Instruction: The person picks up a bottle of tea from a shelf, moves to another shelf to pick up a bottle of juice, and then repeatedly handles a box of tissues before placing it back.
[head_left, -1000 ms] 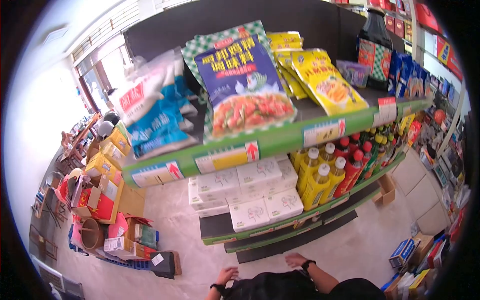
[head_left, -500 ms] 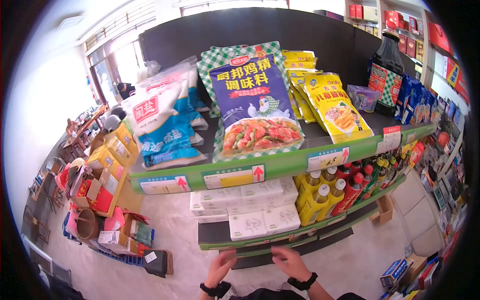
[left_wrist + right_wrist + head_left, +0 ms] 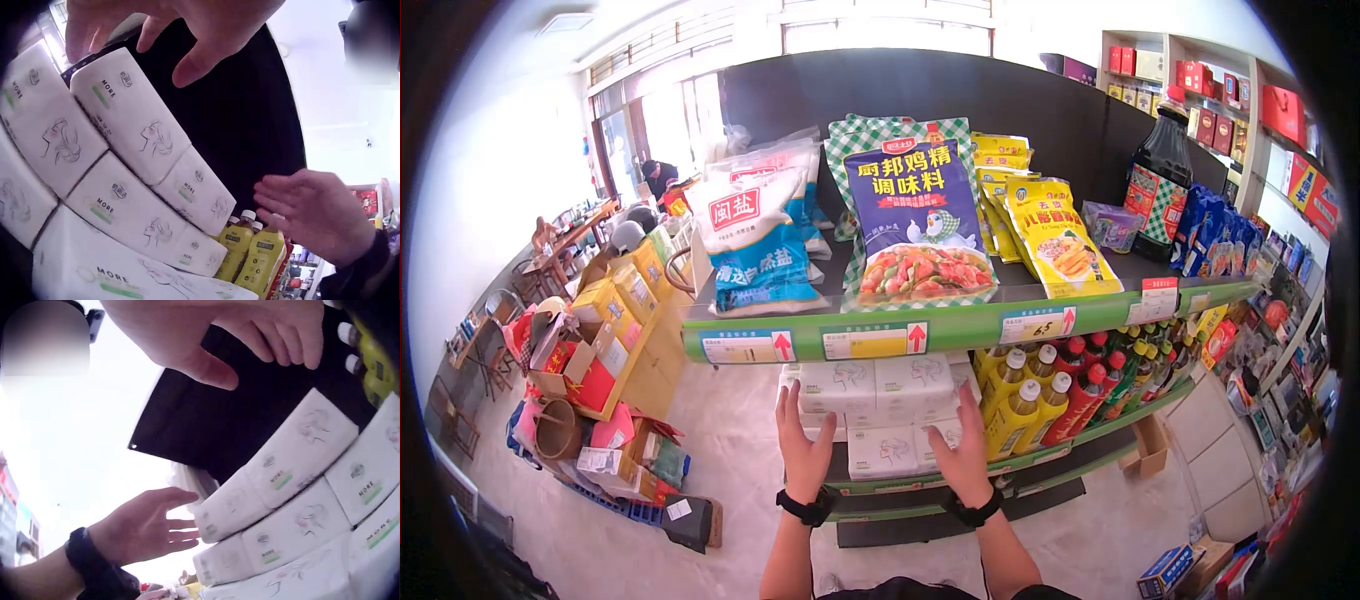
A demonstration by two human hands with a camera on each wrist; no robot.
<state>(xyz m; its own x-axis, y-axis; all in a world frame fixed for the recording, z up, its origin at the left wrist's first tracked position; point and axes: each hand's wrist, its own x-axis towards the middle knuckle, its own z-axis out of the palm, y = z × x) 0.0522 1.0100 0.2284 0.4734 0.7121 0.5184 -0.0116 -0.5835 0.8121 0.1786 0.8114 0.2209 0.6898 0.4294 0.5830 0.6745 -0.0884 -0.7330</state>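
Note:
White tissue packs (image 3: pixel 884 450) with a line-drawn face are stacked on a shelf below the top one. My left hand (image 3: pixel 804 455) is raised at the left side of the stack, fingers spread, holding nothing. On the stack's right side my right hand (image 3: pixel 962 455) is up, fingers extended and empty, near the yellow bottles (image 3: pixel 1012 418). In the left wrist view, the left hand (image 3: pixel 181 28) hangs over the top of the packs (image 3: pixel 128 115). The right wrist view has the right hand (image 3: pixel 231 337) above the packs (image 3: pixel 303 450). Whether any finger touches a pack, I cannot tell.
On the top shelf (image 3: pixel 960 325) stand salt bags (image 3: pixel 755 235), a purple seasoning bag (image 3: pixel 918 215), yellow packets (image 3: pixel 1060 240) and a dark sauce bottle (image 3: pixel 1165 180). Boxes (image 3: pixel 600 300) are piled at the left. A person (image 3: pixel 662 180) is in the left background.
Both hands have risen from low in the view to either side of the tissue packs, with their fingers spread. The head view has shifted, so more of the back room shows.

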